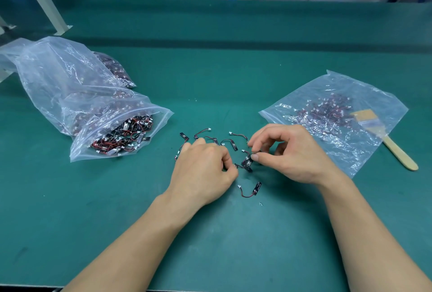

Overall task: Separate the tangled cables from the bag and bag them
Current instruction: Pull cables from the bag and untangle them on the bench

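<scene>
Red-black cable tangle [248,165] (white plugs) pinched by right hand [292,153].

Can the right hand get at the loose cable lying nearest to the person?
Probably yes: the loose cable lies uncovered near the right hand, though that hand pinches a tangled cable.

Left hand [205,170] curls over the loose cables [233,143], its grip swallowing one wire's end; the far bag [46,69] runs off the left edge; inside the right bag [364,151] just a reddish haze through plastic; that white speck [261,204], too small to call
</scene>
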The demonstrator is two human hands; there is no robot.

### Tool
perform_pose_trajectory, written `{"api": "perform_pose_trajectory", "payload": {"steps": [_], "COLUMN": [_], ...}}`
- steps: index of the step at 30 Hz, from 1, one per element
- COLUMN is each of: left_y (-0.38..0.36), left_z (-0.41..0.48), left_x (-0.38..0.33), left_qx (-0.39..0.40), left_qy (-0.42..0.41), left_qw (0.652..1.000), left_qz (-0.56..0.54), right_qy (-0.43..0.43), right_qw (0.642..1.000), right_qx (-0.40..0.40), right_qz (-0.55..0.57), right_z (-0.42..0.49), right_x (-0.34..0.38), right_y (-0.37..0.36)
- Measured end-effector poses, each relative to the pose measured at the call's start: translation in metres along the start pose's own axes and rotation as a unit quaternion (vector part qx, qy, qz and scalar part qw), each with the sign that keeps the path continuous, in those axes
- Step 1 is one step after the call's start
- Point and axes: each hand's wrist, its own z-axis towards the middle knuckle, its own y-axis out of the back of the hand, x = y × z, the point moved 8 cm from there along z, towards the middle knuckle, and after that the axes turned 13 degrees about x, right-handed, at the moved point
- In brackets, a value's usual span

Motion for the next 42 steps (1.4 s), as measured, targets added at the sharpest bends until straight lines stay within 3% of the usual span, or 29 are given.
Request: {"api": "perform_pose_trajectory", "payload": {"steps": [12, 22, 31, 38, 42], "left_y": [0.007, 0.022, 0.014, 0.016, 0.019], "left_z": [-0.002, -0.009, -0.009, -0.008, -0.009], "left_x": [0.001, 0.008, -0.011, -0.008, -0.005], "left_qx": [-0.029, -0.088, -0.013, -0.042, -0.067], "left_qy": [-0.014, -0.033, -0.151, -0.185, -0.181], "left_qw": [0.999, 0.992, 0.961, 0.927, 0.927], "left_qz": [-0.024, -0.088, -0.233, -0.322, -0.323], "right_qy": [-0.027, -0.036, 0.059, 0.058, 0.045], "right_qw": [0.999, 0.999, 0.989, 0.984, 0.982], "right_qx": [-0.026, 0.007, -0.003, 0.014, 0.01], "right_qz": [-0.004, 0.023, 0.139, 0.17, 0.182], "right_z": [-0.002, 0.0, 0.001, 0.001, 0.0], "right_x": [-0.004, -0.011, 0.005, 0.004, 0.005], "right_y": [0.009, 0.005, -0.003, -0.006, -0.003]}}
